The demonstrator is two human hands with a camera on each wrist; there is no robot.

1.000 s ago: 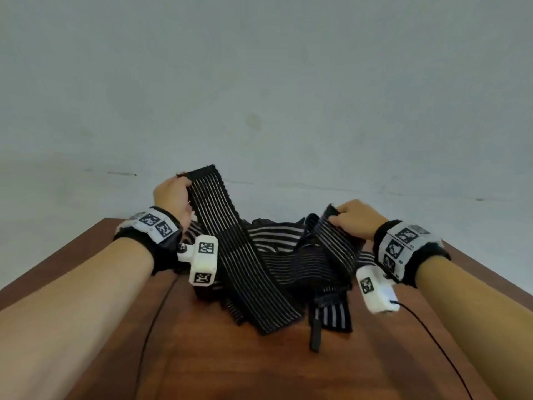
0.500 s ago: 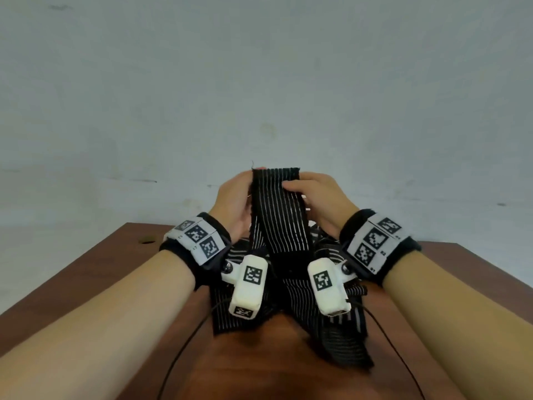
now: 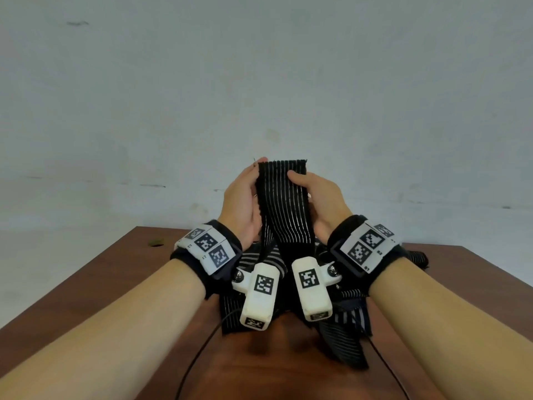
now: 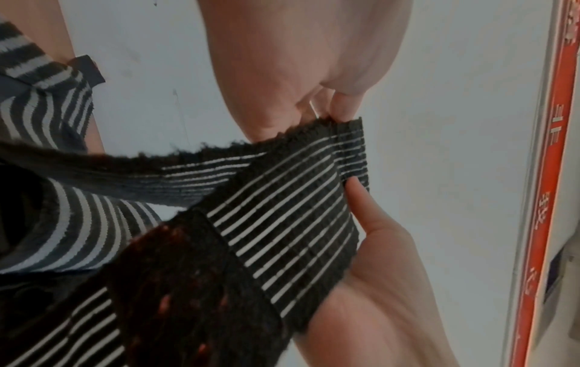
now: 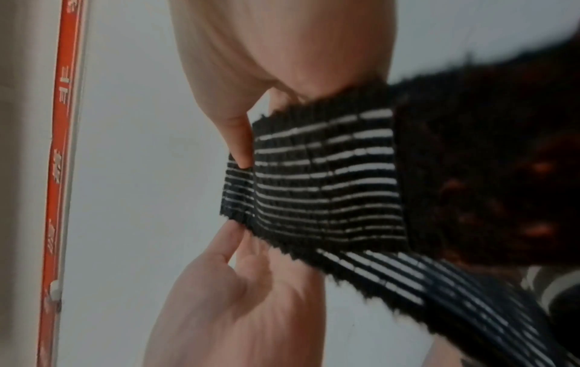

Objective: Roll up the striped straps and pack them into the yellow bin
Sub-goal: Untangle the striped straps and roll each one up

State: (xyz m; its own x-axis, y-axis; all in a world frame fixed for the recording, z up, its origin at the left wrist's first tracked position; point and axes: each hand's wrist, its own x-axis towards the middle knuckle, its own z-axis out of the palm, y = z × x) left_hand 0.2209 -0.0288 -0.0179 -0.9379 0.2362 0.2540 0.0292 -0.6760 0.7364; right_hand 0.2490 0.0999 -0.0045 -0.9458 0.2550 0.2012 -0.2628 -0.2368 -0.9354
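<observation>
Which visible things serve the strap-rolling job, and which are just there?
Job: striped strap, held up by left hand and right hand; strap pile. The yellow bin is not visible.
Just there: wooden table, wall, cable.

The head camera is looking forward and down from above the forearms, taking in the table (image 3: 86, 284), the wall (image 3: 259, 82) behind it and both hands from a little way back. The left wrist camera is looking up along the left hand (image 4: 361, 285), very close in. The right wrist camera is mirroring it along the right hand (image 5: 251, 62), equally close and partly blurred. All three are sharing the raised strap (image 3: 284, 203) end between the two hands.
</observation>
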